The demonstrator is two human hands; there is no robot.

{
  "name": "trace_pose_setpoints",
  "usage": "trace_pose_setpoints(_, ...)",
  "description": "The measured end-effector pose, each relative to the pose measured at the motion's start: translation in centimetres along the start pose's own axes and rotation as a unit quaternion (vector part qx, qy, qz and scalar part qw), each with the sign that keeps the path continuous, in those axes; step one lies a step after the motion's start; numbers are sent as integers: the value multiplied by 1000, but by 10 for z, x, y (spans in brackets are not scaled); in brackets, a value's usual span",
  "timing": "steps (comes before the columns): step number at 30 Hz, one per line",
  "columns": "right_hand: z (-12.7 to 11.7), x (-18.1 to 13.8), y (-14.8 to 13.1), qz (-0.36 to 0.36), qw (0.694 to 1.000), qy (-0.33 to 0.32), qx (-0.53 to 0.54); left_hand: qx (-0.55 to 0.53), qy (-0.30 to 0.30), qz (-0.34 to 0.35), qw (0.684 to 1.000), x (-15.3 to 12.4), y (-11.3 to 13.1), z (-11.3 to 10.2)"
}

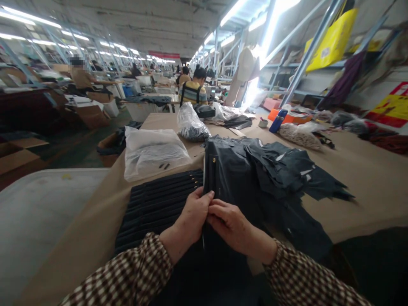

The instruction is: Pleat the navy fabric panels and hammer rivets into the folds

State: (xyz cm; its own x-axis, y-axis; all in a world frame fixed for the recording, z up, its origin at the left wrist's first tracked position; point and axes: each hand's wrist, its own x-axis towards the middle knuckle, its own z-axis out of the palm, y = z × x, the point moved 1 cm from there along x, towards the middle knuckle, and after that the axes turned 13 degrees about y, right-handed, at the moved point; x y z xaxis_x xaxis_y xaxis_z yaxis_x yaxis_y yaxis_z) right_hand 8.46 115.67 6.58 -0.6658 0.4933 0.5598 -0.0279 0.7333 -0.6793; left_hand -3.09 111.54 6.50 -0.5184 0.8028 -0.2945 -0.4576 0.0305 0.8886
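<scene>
I watch the brown-covered table [369, 182] with the dark panel [234, 170] resting on it; heaped dark pieces [283, 165] spread to the panel's right, a row of dark strips [156, 208] lies to its left, and a white plastic bag [153, 146] sits farther left, past the strips. My left hand [189, 216] and right hand [234, 225] grasp the panel's left edge, close together; a small gold-coloured fitting [213, 160] shows near the panel's far end
</scene>
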Motion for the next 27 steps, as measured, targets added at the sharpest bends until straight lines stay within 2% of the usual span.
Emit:
trace_pose_setpoints(3, -21, 14, -3, -111, 989, 10, -99, -11, -1, -25, 1000, -5, 9, -8)
trace_pose_setpoints(5, -39, 30, -5, -186, 957, 27, -219, 8, -54, -52, 997, -11, 20, -13)
trace_pose_setpoints(8, -58, 54, -17, -264, 903, -40, -337, 57, -133, -62, 987, -20, 37, -19)
trace_pose_setpoints(11, -67, 73, -33, -303, 882, -101, -345, 74, -186, -50, 979, -25, 52, -24)
trace_pose_setpoints(14, -70, 87, -45, -314, 886, -127, -315, 87, -226, -26, 970, -26, 64, -27)
trace_pose_setpoints(16, -72, 94, -49, -321, 884, -142, -307, 156, -235, 35, 959, -26, 73, -28)
trace_pose_setpoints(17, -74, 96, -52, -328, 877, -148, -318, 213, -227, 89, 946, -27, 80, -29)
trace_pose_setpoints(18, -76, 98, -55, -334, 866, -149, -340, 278, -204, 162, 925, -29, 88, -29)
trace_pose_setpoints(19, -79, 99, -59, -337, 852, -146, -373, 345, -164, 251, 890, -32, 97, -30)
trace_pose_setpoints(20, -83, 100, -64, -328, 839, -140, -410, 408, -117, 345, 837, -38, 107, -30)
trace_pose_setpoints(22, -90, 99, -77, -281, 829, -109, -472, 514, -42, 506, 692, -55, 127, -29)
trace_pose_setpoints(23, -92, 98, -85, -251, 830, -87, -490, 553, -26, 559, 618, -66, 135, -29)
trace_pose_setpoints(24, -94, 96, -95, -225, 833, -66, -501, 581, -22, 591, 559, -77, 141, -30)
trace_pose_setpoints(25, -94, 93, -104, -207, 838, -49, -502, 601, -26, 606, 521, -87, 146, -32)
trace_pose_setpoints(26, -93, 90, -113, -200, 844, -37, -495, 609, -26, 605, 513, -97, 149, -35)
trace_pose_setpoints(27, -91, 86, -122, -202, 852, -35, -481, 602, -29, 584, 544, -106, 150, -40)
